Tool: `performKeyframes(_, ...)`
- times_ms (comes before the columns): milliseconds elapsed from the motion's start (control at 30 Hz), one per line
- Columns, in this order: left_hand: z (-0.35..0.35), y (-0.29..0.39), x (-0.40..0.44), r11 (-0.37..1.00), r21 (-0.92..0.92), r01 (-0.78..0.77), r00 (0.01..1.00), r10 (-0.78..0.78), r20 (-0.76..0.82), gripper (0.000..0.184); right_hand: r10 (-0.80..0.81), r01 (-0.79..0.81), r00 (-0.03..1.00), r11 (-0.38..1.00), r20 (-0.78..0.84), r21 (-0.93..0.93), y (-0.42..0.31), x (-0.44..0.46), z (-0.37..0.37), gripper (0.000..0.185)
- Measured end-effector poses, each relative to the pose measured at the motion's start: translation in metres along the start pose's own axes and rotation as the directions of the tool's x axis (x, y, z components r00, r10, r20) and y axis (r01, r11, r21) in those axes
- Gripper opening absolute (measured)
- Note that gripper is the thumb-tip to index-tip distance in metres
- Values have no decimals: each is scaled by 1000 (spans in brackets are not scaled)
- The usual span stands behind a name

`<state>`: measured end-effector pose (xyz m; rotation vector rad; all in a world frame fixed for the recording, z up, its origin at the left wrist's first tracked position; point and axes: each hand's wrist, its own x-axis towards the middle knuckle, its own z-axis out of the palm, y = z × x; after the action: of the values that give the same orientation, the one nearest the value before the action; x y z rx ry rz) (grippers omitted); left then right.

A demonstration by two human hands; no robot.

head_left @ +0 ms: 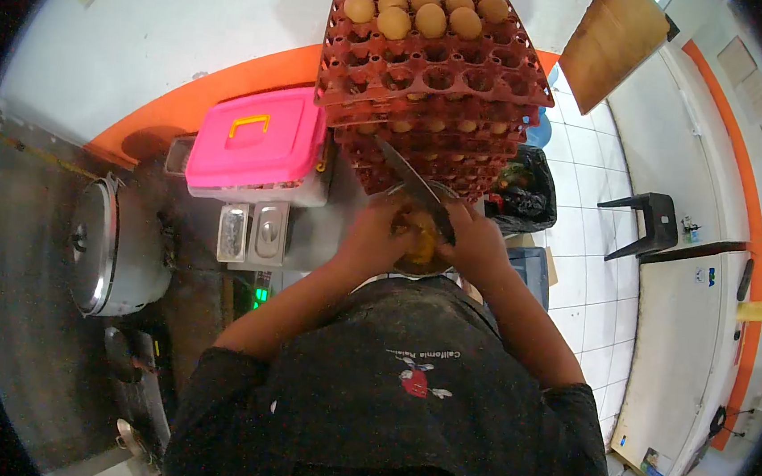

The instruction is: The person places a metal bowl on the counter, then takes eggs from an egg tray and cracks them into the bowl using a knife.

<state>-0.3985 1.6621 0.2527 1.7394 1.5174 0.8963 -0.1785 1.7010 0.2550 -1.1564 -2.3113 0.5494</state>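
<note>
A large knife (409,176) slants up and to the left over a round metal bowl (445,190), its lower part beside my right hand (473,239). The fingers of that hand are wrapped round the knife near its lower end. On the bowl's left side my left hand (379,236) has its fingers closed at something yellow-orange (420,241), too small to name. Both hands are over the bowl, close together. Just beyond it stands a tall stack of red egg trays (438,81), with brown eggs (429,20) on top.
A pink-lidded box (259,139) and two small metal containers (268,232) stand to the left. Farther left is a big lidded pot (120,249). On the right are a black-bagged bin (535,196), a dark stool (655,222) and a white freezer (680,360).
</note>
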Motion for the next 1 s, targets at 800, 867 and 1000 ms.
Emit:
performKeyframes(800, -69, 174, 196, 371, 923, -107, 714, 675, -188, 27, 640, -499, 721, 745, -265, 443, 107, -71, -99, 53)
performKeyframes(867, -74, 151, 227, 387, 909, -156, 773, 620, -132, 27, 624, -507, 758, 746, -190, 431, 112, -85, -85, 54)
performKeyframes(1000, -87, 161, 236, 372, 906, -201, 886, 464, 5, 28, 579, -495, 814, 738, -54, 458, 78, -85, -93, 56)
